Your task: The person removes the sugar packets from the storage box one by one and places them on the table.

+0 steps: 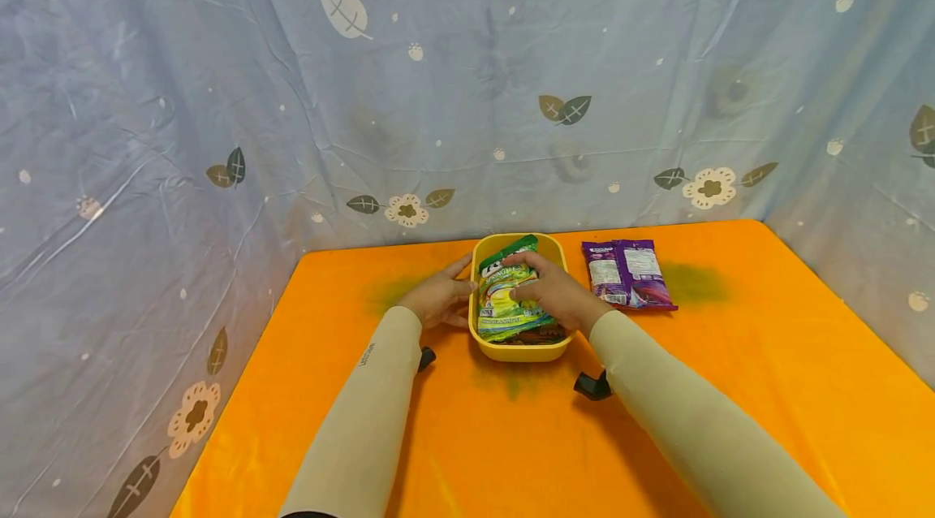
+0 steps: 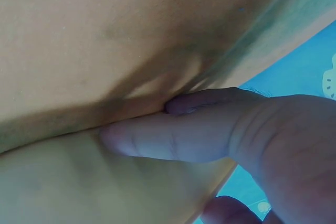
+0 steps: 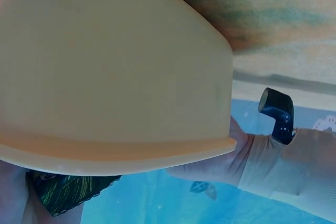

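A yellow plastic tub stands on the table, with a green and yellow candy bag lettered "SPRING TEA" lying tilted inside. Under its lower end shows part of a dark brown packet. My left hand rests against the tub's left side; in the left wrist view its thumb lies straight along the tub wall. My right hand reaches over the right rim and holds the candy bag between thumb and fingers. From the right wrist view, the tub wall hides most of the bag.
Two purple packets lie side by side to the right of the tub, on the orange tabletop. Behind and at both sides hangs a blue patterned curtain. A black wrist mount sticks out below my right wrist.
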Available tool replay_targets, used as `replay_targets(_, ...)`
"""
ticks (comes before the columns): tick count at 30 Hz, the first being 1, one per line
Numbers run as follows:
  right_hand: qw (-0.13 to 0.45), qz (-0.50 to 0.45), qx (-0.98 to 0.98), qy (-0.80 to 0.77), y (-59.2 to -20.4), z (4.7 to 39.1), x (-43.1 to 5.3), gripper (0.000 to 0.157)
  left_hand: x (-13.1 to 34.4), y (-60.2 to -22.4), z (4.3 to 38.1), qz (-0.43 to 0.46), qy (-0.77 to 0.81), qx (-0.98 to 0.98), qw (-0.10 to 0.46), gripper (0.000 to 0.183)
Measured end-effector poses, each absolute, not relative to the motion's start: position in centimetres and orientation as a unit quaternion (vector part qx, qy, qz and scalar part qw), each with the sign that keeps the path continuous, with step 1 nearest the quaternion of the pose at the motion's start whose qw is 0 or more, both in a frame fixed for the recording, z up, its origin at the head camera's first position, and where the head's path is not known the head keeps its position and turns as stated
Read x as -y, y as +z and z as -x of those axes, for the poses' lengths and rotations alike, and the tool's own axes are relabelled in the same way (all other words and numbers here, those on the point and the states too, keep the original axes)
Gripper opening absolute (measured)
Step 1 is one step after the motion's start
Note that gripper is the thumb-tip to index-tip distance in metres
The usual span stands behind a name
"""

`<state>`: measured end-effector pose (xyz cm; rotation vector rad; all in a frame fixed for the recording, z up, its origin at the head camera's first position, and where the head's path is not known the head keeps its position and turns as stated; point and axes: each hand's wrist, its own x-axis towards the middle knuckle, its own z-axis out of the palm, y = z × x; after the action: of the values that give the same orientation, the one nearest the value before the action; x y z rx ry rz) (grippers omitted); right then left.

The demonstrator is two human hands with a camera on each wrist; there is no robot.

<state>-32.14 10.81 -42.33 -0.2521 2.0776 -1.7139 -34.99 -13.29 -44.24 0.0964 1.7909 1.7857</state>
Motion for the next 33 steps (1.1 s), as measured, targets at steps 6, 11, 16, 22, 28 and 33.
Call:
replay_targets(6,0.200,0.098,-0.756,-0.616,-42.5,32.1,-10.8,0.049,13.2,-44.1,34.9,-0.032,0.675,-0.674,0.299,0.069)
replay_targets(11,0.193,0.093,-0.752,-0.623,-42.6,32.0,-10.7,0.047,13.2,-44.2,34.9,-0.027,0.679,-0.669,0.300,0.070)
replay_targets(16,0.200,0.083,-0.732,-0.646,-42.1,31.7,-10.8,0.050,13.1,-44.3,35.0,-0.020,0.678,-0.673,0.295,0.069)
replay_targets(22,0.186,0.071,-0.716,-0.670,-42.3,31.8,-11.0,0.050,13.1,-44.4,34.9,-0.020,0.674,-0.677,0.296,0.068)
replay_targets(28,0.191,0.074,-0.704,-0.680,-41.6,31.9,-11.1,0.050,13.2,-44.5,35.0,-0.019,0.670,-0.683,0.291,0.069)
replay_targets(33,0.184,0.078,-0.707,-0.679,-40.7,31.9,-11.6,0.051,13.2,-44.5,35.1,-0.026,0.674,-0.675,0.297,0.068)
